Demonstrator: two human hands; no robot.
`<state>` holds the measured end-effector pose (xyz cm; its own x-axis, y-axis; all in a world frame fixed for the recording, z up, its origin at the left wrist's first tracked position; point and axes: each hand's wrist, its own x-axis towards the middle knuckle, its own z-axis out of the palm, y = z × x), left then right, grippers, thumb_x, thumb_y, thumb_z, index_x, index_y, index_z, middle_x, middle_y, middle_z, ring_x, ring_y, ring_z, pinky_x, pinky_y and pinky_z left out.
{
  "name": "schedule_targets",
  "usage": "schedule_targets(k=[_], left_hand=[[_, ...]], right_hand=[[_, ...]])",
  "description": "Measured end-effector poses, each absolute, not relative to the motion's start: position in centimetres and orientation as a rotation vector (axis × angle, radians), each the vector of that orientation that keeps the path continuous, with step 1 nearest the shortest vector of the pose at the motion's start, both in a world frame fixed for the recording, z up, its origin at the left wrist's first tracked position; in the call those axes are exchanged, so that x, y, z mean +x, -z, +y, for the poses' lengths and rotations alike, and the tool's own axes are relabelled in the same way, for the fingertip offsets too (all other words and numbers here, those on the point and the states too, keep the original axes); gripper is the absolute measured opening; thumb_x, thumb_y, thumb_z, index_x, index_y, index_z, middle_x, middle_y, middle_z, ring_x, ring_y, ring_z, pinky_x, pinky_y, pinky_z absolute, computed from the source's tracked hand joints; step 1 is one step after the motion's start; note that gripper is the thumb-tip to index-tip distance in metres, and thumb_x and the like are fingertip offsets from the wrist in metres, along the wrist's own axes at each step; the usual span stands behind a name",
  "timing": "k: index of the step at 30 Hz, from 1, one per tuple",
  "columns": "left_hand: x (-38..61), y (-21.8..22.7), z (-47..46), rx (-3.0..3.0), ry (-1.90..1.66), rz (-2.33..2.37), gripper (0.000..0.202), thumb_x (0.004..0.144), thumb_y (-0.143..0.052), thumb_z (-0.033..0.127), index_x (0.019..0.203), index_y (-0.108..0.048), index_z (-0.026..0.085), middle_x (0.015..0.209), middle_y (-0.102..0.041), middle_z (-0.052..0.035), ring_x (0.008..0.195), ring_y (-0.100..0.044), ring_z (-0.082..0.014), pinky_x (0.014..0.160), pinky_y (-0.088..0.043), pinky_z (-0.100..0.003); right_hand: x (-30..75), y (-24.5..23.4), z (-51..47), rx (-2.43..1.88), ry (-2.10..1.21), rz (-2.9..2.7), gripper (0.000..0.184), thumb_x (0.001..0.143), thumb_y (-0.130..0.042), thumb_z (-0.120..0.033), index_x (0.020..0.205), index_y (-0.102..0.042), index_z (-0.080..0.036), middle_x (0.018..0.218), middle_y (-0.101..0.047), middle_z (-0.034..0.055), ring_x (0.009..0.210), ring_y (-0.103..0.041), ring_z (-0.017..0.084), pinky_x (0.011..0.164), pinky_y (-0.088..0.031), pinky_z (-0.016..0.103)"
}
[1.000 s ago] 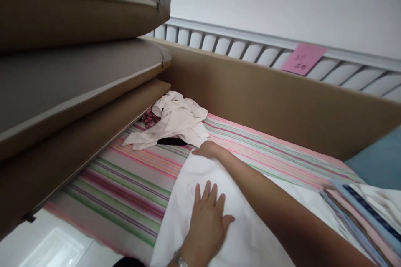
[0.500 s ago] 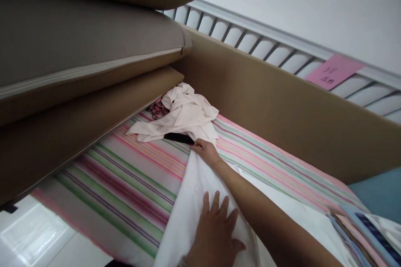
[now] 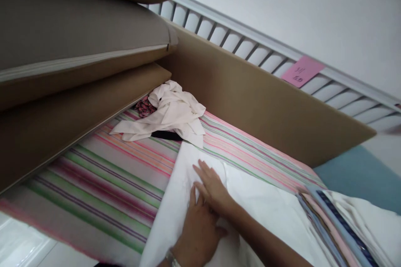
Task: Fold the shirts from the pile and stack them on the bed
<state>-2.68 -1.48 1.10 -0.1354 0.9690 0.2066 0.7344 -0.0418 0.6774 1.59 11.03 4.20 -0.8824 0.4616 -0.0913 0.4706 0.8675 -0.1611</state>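
So half a second ago the right hand (image 3: 214, 187) was pinching the far corner of the white cloth (image 3: 175, 187). Now it's let go and come back, lying over the left hand (image 3: 199, 227), which stays on the cloth. Right fingers are stretched out with small gaps; the left's are extended too, partly covered, thumb out to the side. Nothing's pinched. The cloth lies on a striped sheet (image 3: 122, 179), that far corner just beside a crumpled cream cloth (image 3: 178, 110), which hasn't moved. The view's swung a bit too, so the brown board (image 3: 250, 104) now shows its right end.

Rest of the room: stacked cushions (image 3: 87, 33) at left, pink note (image 3: 303, 71) on a slatted rail (image 3: 247, 51), white wall (image 3: 288, 4), folded clothes (image 3: 340, 227) at right near something teal (image 3: 357, 177).
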Motion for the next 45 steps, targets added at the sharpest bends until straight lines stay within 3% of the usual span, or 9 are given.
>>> schedule_targets(k=[5, 10, 16, 22, 28, 32, 39, 42, 45], left_hand=[[-2.8, -0.6, -1.3, 1.805, -0.856, 1.845, 0.059, 0.081, -0.056, 0.047, 0.136, -0.040, 0.032, 0.150, -0.023, -0.0053, 0.139, -0.006, -0.0326, 0.111, -0.003, -0.063], [-2.9, -0.6, -1.5, 1.796, -0.852, 1.833, 0.060, 0.081, -0.056, 0.046, 0.136, -0.040, 0.032, 0.150, -0.022, -0.0054, 0.139, -0.003, -0.0323, 0.111, -0.002, -0.062], [-3.0, -1.0, -1.4, 1.797, -0.852, 1.820, 0.060, 0.081, -0.055, 0.047, 0.136, -0.040, 0.031, 0.150, -0.022, -0.0064, 0.139, -0.004, -0.0324, 0.112, -0.002, -0.062], [-3.1, -1.3, -1.6, 1.791, -0.874, 1.803, 0.059, 0.081, -0.055, 0.049, 0.135, -0.041, 0.030, 0.150, -0.024, -0.0077, 0.139, -0.006, -0.0330, 0.112, -0.003, -0.062], [-3.0, -0.9, -1.5, 1.814, -0.865, 1.818, 0.059, 0.082, -0.053, 0.050, 0.136, -0.041, 0.029, 0.150, -0.024, -0.0082, 0.139, -0.005, -0.0327, 0.111, -0.004, -0.062], [-3.1, -1.3, -1.7, 1.808, -0.863, 1.818, 0.058, 0.083, -0.049, 0.053, 0.134, -0.043, 0.027, 0.149, -0.026, -0.0093, 0.139, -0.007, -0.0329, 0.112, -0.004, -0.062], [-3.4, -2.2, -2.2, 1.789, -0.884, 1.810, 0.062, 0.083, -0.045, 0.060, 0.134, -0.044, 0.026, 0.148, -0.027, -0.0087, 0.139, -0.008, -0.0321, 0.113, -0.005, -0.060], [-3.3, -1.8, -2.0, 1.809, -0.867, 1.835, 0.061, 0.083, -0.046, 0.059, 0.135, -0.043, 0.027, 0.149, -0.027, -0.0084, 0.140, -0.009, -0.0318, 0.113, -0.005, -0.059], [-3.2, -1.4, -1.8, 1.831, -0.847, 1.849, 0.060, 0.082, -0.049, 0.056, 0.135, -0.042, 0.029, 0.149, -0.027, -0.0080, 0.139, -0.010, -0.0328, 0.112, -0.006, -0.061]], right_hand=[[3.9, -5.8, 18.6, 1.576, 0.110, 2.871, 0.046, 0.090, -0.037, -0.033, 0.128, -0.051, -0.011, 0.137, -0.045, 0.0173, 0.130, -0.038, 0.027, 0.107, -0.029, 0.047], [4.4, -7.3, 20.5, 1.639, 0.299, 2.945, 0.031, 0.082, -0.047, -0.035, 0.100, -0.067, -0.021, 0.104, -0.068, 0.0055, 0.095, -0.062, 0.020, 0.086, -0.046, 0.034], [3.5, -6.2, 21.3, 1.648, 0.349, 2.808, 0.023, 0.074, -0.050, -0.027, 0.086, -0.070, -0.025, 0.074, -0.069, -0.0005, 0.065, -0.062, 0.016, 0.059, -0.044, 0.027], [4.2, -6.6, 22.3, 1.598, 0.247, 2.897, 0.033, 0.080, -0.042, -0.021, 0.102, -0.067, -0.021, 0.101, -0.068, 0.0071, 0.091, -0.062, 0.020, 0.082, -0.045, 0.035], [2.8, -6.6, 21.7, 1.173, 0.421, 2.918, 0.016, 0.073, -0.060, -0.026, 0.085, -0.070, -0.021, 0.127, -0.056, 0.0082, 0.124, -0.045, 0.023, 0.100, -0.036, 0.037], [2.5, -7.7, 21.5, 1.067, 0.580, 2.982, 0.013, 0.076, -0.056, -0.031, 0.074, -0.064, -0.020, 0.122, -0.058, 0.0070, 0.112, -0.053, 0.021, 0.094, -0.041, 0.035], [3.2, -8.1, 22.1, 1.130, 0.424, 2.937, 0.024, 0.079, -0.050, -0.042, 0.075, -0.064, -0.022, 0.062, -0.061, -0.0027, 0.060, -0.056, 0.014, 0.059, -0.042, 0.026], [3.4, -8.0, 22.4, 1.248, 0.193, 2.908, 0.019, 0.078, -0.051, -0.033, 0.079, -0.068, -0.022, 0.069, -0.065, 0.0008, 0.066, -0.059, 0.017, 0.065, -0.044, 0.029], [3.7, -7.7, 20.6, 1.251, 0.052, 3.028, 0.028, 0.082, -0.047, -0.027, 0.100, -0.067, -0.020, 0.102, -0.067, 0.0092, 0.097, -0.059, 0.024, 0.088, -0.043, 0.038]])
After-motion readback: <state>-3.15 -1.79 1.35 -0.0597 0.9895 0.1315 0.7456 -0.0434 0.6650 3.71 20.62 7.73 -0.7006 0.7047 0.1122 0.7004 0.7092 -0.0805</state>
